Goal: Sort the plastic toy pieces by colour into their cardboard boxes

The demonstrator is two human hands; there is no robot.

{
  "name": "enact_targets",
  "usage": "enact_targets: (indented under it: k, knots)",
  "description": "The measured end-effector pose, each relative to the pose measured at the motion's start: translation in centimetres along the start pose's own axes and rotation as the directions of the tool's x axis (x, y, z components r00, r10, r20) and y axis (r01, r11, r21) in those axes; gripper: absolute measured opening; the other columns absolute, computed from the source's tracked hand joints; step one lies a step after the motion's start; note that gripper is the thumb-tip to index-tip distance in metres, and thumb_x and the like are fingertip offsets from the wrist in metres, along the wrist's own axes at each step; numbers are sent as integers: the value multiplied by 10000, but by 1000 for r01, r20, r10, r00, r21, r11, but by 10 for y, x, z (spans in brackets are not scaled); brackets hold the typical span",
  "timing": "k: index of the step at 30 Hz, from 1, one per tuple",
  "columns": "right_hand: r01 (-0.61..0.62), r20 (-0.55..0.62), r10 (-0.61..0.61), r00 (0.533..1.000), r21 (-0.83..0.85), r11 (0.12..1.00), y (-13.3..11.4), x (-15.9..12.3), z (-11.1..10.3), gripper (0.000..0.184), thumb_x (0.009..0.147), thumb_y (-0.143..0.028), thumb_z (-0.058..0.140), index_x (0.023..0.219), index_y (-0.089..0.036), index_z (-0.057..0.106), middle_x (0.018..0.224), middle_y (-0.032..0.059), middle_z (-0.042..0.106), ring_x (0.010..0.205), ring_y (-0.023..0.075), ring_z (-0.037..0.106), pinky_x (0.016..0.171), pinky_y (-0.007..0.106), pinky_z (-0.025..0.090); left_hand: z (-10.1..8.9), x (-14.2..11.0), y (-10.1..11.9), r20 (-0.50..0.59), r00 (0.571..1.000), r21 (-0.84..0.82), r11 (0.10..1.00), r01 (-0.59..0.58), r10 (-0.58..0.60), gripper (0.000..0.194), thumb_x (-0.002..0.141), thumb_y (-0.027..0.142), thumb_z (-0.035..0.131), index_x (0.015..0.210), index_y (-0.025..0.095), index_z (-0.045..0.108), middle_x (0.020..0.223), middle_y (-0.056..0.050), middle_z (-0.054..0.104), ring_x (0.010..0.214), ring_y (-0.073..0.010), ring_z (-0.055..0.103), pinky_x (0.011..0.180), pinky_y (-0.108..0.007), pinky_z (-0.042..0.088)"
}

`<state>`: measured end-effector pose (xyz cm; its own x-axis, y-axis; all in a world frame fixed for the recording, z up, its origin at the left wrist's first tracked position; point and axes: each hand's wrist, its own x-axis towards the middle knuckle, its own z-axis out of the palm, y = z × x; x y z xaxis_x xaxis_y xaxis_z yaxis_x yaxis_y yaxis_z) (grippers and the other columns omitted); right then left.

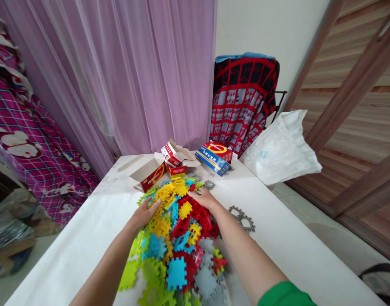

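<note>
Plastic tiles (176, 273) show yellow, red, blue, green and grey; curtain (144, 72) lilac.

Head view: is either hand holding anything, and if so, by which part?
Nothing appears held: the left hand and right hand lie open on the heap of interlocking plastic tiles.

The interlocking tiles (179, 238) were smooth, matt plastic in bright colours, and the table top (287, 250) had a smooth, matt white finish. At the far edge, the printed cardboard box (214, 158) showed a glossy coating, the bag (279, 148) by the far right corner was crinkled white plastic, and the curtain (134, 76) beyond was thin, sheer cloth
</note>
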<state>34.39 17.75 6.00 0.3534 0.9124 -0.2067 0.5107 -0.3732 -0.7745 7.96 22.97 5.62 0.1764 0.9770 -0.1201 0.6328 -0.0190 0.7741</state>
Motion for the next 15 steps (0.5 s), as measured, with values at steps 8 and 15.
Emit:
enact_targets:
  k: [8,15]
  knots:
    - [165,177,-221,959,282,945,-41,-18,22,638,711,-481,767,1287,-246,627,1149,23,726,994,210,686,902,344,531,-2,-27,37,162,986,-156,988,-5,31,779,836,677,474,1464,225,381,1302,-104,656,1126,-216,653,829,-314,537]
    - [125,-54,-135,989,-154,980,-43,43,-25,505,831,-559,616,1212,-235,688,1271,92,671,1195,309,598,1017,459,451,-45,6,7,27,999,73,997,-35,33,695,737,672,568,1270,226,592,987,-76,748,905,-262,694,839,-399,517]
